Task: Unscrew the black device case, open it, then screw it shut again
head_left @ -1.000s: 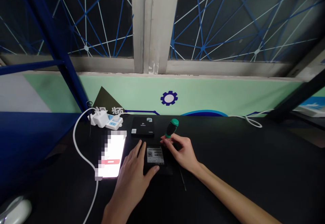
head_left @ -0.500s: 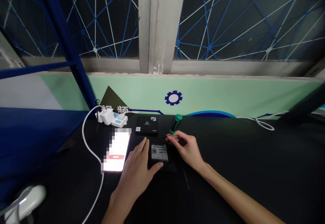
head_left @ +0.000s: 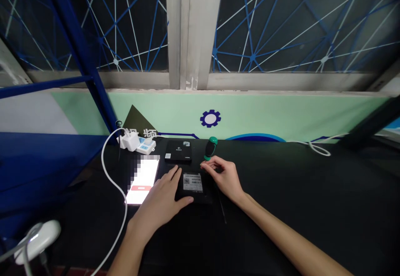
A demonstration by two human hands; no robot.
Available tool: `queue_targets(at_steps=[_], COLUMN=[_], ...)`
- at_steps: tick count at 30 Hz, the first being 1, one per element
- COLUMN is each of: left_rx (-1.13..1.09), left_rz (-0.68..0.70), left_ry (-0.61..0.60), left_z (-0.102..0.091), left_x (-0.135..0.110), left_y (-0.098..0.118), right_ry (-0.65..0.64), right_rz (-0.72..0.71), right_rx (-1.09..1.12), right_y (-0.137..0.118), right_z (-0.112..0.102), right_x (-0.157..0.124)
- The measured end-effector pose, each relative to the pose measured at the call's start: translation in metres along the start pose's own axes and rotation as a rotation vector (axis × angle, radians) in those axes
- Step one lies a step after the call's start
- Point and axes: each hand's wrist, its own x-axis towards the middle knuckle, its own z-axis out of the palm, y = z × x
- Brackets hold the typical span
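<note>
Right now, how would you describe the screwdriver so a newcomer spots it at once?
Start at the pale green wall strip and drop to the black table below it. Find the right hand; the screwdriver stands roughly upright at its fingers. Its green-and-black grip rises tall, unlike the flat black box to its left.

From my remote station I see a black table (head_left: 312, 180) bearing a labelled case (head_left: 192, 183) — from that, dark box (head_left: 178, 153) at eleven o'clock, power strip (head_left: 146, 146) at ten, lit phone (head_left: 143, 182) at nine, thin rod (head_left: 222, 211) at four.
</note>
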Motion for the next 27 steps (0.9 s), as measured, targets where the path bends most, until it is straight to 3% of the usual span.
queue_targets(at_steps=[11, 22, 27], left_rx=[-0.006, 0.008, -0.002], left_rz=[0.038, 0.027, 0.016], left_ry=[0.13, 0.105, 0.062], left_z=[0.014, 0.015, 0.006], left_x=[0.003, 0.002, 0.003], left_y=[-0.001, 0.0, 0.003], right_ry=[-0.065, -0.003, -0.019], right_rz=[-0.05, -0.052, -0.044], right_rx=[0.005, 0.001, 0.003], right_y=[-0.002, -0.001, -0.003], right_z=[-0.004, -0.004, -0.005], right_x=[0.0, 0.003, 0.002])
